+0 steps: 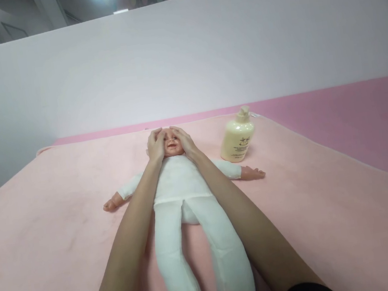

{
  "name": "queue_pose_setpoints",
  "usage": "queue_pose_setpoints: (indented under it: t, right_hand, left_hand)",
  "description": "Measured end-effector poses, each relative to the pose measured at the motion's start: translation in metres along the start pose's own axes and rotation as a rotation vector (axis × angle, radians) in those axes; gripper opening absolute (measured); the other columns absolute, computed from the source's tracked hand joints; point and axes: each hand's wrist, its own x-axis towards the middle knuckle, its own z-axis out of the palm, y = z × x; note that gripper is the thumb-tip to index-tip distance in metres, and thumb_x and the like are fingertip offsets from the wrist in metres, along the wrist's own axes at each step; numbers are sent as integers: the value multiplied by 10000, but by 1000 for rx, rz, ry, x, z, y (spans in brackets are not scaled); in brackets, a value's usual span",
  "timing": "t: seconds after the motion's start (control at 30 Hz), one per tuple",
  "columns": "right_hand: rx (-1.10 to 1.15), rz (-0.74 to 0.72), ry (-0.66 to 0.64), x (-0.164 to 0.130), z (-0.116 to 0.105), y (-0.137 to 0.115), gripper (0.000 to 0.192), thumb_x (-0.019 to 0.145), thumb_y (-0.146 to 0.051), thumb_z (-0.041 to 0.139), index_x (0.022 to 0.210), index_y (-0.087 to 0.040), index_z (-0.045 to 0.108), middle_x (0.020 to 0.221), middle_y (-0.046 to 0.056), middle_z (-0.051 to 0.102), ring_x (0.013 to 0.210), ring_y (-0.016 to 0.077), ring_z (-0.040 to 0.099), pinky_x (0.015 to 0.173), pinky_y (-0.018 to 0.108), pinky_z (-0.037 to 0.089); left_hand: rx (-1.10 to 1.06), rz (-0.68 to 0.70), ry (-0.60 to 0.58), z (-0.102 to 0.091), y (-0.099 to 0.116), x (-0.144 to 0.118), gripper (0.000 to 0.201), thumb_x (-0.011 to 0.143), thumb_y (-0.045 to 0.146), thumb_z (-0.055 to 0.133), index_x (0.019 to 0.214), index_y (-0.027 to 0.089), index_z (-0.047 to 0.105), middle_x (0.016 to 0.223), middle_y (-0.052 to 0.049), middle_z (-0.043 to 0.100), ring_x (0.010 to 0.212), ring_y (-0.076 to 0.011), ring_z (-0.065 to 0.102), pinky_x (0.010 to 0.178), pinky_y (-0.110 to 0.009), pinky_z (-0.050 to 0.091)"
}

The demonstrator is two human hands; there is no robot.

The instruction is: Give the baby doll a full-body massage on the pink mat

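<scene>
Pink plush blanket (48, 245) covers the bench; a doll (181, 186) in a white suit lies on its back at the middle, arms spread, head away from the camera. A cream pump bottle (237, 138) stands just beside the doll's arm, untouched. Left hand (155, 146) and right hand (184, 142) lie flat against either side of the doll's head, fingers spread and open — thumbs meeting near the brow. Judgement: keep pressure light and even on both sides, strokes symmetric, eyes avoided.
</scene>
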Motion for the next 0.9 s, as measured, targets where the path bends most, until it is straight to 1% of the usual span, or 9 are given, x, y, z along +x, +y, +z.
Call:
queue_pose_setpoints:
  t: [0.13,0.23,0.33,0.47,0.57,0.63,0.7,0.8,0.9]
  right_hand:
    - [-12,18,-27,1,-1,0,393,696,-398,629,1051,-228,642,1226,25,598,1211,199,498,1085,357,354]
    - [3,46,-32,1,-2,-2,356,721,-336,578,1050,-219,650,1238,25,594,1218,203,495,1095,364,346]
    - [28,82,-19,-3,-2,-4,377,728,-268,518,1079,-223,650,1276,7,583,1234,193,488,1101,353,343]
    - [-4,69,71,-18,-6,-4,450,764,-298,483,1188,-212,606,1360,10,522,1301,171,425,1130,343,296]
    - [1,35,85,-32,-13,-3,553,802,-409,486,1312,-197,512,1448,30,424,1349,162,369,1141,332,272]
    - [-8,19,54,-39,-19,-4,649,800,-497,516,1373,-201,446,1490,34,358,1375,160,330,1153,323,248]
    - [-52,22,17,-44,-22,-6,759,764,-568,578,1412,-218,397,1516,33,309,1397,169,292,1165,327,220]
    - [-102,46,-14,-49,-23,-10,888,680,-598,683,1430,-237,373,1532,34,271,1419,199,245,1175,343,204]
    - [-86,76,-15,-51,-23,-13,913,637,-559,746,1417,-241,395,1523,54,289,1412,230,264,1163,373,249]
  left_hand:
    - [-6,10,-18,0,3,0,291,774,287,543,1044,203,613,1171,-51,626,1144,-182,550,1034,-331,407]
    - [-3,6,-11,0,-1,0,300,778,244,512,1056,207,619,1177,-44,627,1157,-183,546,1052,-340,399]
    - [-33,65,-33,-4,-8,-7,351,816,226,441,1118,211,618,1267,-37,592,1243,-174,494,1109,-336,345]
    - [-9,200,-88,-14,-9,-27,412,913,299,337,1245,228,570,1420,-19,480,1387,-141,328,1185,-321,213]
    - [61,257,-191,-21,-7,-40,455,944,391,310,1313,229,521,1458,-34,437,1416,-139,277,1198,-333,173]
    - [109,270,-263,-23,-6,-43,475,923,432,385,1341,235,494,1480,-44,405,1431,-156,245,1203,-350,150]
    - [148,265,-289,-24,-7,-44,549,860,462,521,1365,254,465,1503,-47,365,1445,-188,211,1204,-376,144]
    - [181,236,-278,-25,-9,-43,707,749,467,670,1387,280,430,1529,-49,312,1447,-232,202,1192,-400,183]
    - [179,226,-247,-26,-11,-44,729,750,466,670,1403,283,402,1518,-51,334,1432,-235,246,1180,-389,225]
